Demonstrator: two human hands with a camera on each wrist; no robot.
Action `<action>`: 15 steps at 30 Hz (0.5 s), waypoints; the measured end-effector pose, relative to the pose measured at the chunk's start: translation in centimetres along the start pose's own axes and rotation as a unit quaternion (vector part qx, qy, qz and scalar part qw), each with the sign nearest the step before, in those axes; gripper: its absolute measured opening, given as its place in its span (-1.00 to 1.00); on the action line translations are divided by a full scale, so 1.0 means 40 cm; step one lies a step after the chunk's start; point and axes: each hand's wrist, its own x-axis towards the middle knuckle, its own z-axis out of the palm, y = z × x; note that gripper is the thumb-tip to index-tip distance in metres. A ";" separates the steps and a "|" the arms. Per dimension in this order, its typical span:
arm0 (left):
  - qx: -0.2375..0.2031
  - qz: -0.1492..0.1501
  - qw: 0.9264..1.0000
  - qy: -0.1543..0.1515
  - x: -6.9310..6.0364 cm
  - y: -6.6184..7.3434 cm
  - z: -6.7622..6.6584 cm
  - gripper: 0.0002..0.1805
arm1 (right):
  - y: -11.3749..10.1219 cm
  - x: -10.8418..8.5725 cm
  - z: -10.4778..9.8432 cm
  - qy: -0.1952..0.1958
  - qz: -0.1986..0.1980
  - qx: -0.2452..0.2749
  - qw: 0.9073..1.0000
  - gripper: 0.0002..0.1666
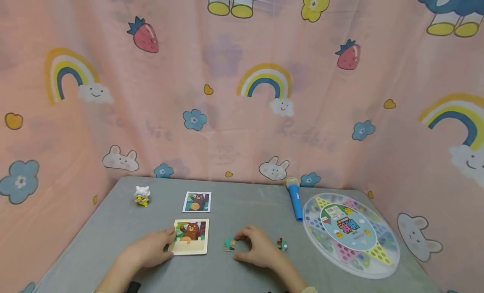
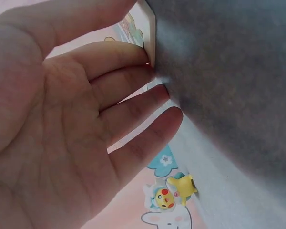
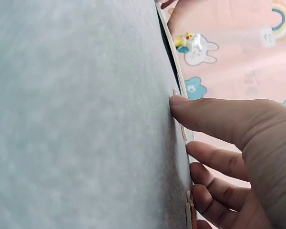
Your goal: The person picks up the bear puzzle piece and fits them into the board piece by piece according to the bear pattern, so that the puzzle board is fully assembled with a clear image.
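Observation:
On the grey table, a wooden puzzle board [image 1: 190, 236] shows a brown bear picture with a bare wood strip along its lower part. My left hand [image 1: 151, 247] rests at the board's left edge, fingers nearly straight; the left wrist view shows the palm and the board's rim [image 2: 149, 33]. My right hand [image 1: 259, 249] reaches over the table, thumb and index finger apart. Just left of those fingertips lies a small green and orange puzzle piece [image 1: 229, 244]; firm contact cannot be made out. Another puzzle piece [image 1: 282, 244], green and brown, lies right of the right hand.
Behind the board lies a bear picture card [image 1: 197, 201]. A small yellow and white figurine [image 1: 142, 196] stands at the back left. On the right are a blue toy microphone [image 1: 295, 200] and a round clear-covered game board [image 1: 349, 234]. A pink printed curtain [image 1: 234, 137] hangs behind the table.

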 end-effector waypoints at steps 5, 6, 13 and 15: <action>0.007 0.004 1.000 0.004 -0.022 0.035 -0.020 -0.26 | 0.002 -0.002 0.002 0.005 0.007 0.002 1.000 -0.57; 0.006 0.005 1.000 0.004 -0.027 0.044 -0.027 -0.27 | 0.003 -0.002 0.003 0.005 0.007 0.002 1.000 -0.58; 0.012 0.003 1.000 0.008 -0.038 0.071 -0.043 -0.27 | 0.007 -0.002 0.009 0.009 0.018 -0.008 1.000 -0.67; 0.015 0.000 1.000 0.010 -0.034 0.063 -0.037 -0.26 | 0.006 -0.002 0.010 0.011 0.019 -0.008 1.000 -0.69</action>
